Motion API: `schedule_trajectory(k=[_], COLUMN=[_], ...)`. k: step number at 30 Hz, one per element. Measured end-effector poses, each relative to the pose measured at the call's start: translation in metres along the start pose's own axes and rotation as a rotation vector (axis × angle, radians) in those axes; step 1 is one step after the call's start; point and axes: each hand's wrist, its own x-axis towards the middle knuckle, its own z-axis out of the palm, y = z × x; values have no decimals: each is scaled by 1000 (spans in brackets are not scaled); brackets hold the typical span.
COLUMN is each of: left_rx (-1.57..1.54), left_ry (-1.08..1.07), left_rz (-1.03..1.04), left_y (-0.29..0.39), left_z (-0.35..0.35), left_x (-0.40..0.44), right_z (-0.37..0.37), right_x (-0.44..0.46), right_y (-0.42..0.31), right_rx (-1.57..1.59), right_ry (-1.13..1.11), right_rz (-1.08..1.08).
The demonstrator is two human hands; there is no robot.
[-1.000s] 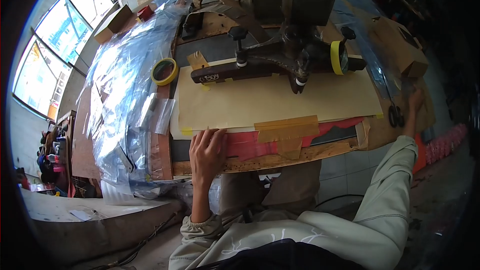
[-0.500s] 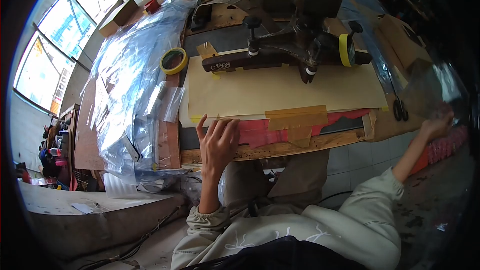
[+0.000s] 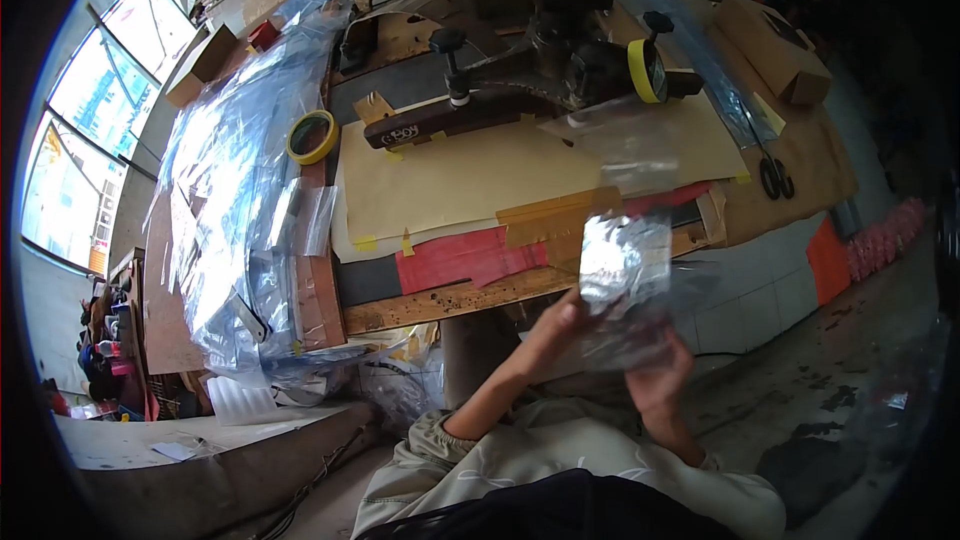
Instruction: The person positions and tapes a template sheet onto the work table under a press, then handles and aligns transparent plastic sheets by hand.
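A clear, shiny plastic sheet (image 3: 625,260) is held up in front of the table's near edge; whether it is a flat sheet or a bag I cannot tell. My left hand (image 3: 562,325) grips its lower left edge, and my right hand (image 3: 662,372) has its lower right side, fingers partly blurred. Behind the plastic lies cream card (image 3: 450,180) with brown tape (image 3: 545,215) along its near edge. Red material (image 3: 440,258) shows below the card. A dark clamp bar (image 3: 430,122) marked with white letters rests on the card.
Yellow tape rolls sit at the left (image 3: 313,137) and on the clamp's right knob (image 3: 647,71). Black scissors (image 3: 775,178) lie at the right. Bluish plastic film (image 3: 235,180) covers the left side. A cardboard box (image 3: 770,50) stands far right, pink bundled plastic (image 3: 885,240) below it.
My right hand has come in from the far right with the plastic. My left hand has left the card's near edge and moved right onto the plastic. The view has shifted slightly.
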Motion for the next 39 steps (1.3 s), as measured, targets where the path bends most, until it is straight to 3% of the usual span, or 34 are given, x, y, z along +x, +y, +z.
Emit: schedule_trajectory(k=[2,5,8,10,11,14,17,21,24,25,28,29,32,33,39], left_rx=[-121,121,264,338,423,450,674,846,720,829,744,703,613,554,604], left_ry=[126,367,492,568,562,507,433,434,439,411,449,494,672,695,709], left_rz=[54,-47,31,99,32,32,16,-26,17,35,66,52,-3,20,-35], left_y=[5,32,36,38,39,39,49,54,40,38,16,12,-6,-9,-25], left_z=[-10,1,12,18,12,8,1,-4,-9,-9,-17,-15,-12,-8,-9], left_x=[-10,-25,-34,-42,-52,-67,-80,-88,-91,-90,-93,-94,-102,-102,-111], right_z=[-12,-82,-74,-51,-40,-21,0,12,1,0,8,23,64,72,95], right_x=[-16,-15,-18,-12,-7,10,25,42,50,50,45,39,36,37,67], right_y=[13,26,17,7,3,1,10,36,50,46,15,9,-8,-8,23], right_rx=[-139,-527,-767,-522,-402,-459,-405,-663,-1030,-1262,-2072,-2101,-1799,-1775,-1931], right_ry=[-19,59,-93,-105,-109,-189,-88,-91,-207,-295,-435,-283,37,11,-598], right_rz=[88,187,319,324,328,30,-43,-6,-4,-114,-315,-487,-785,-914,-892])
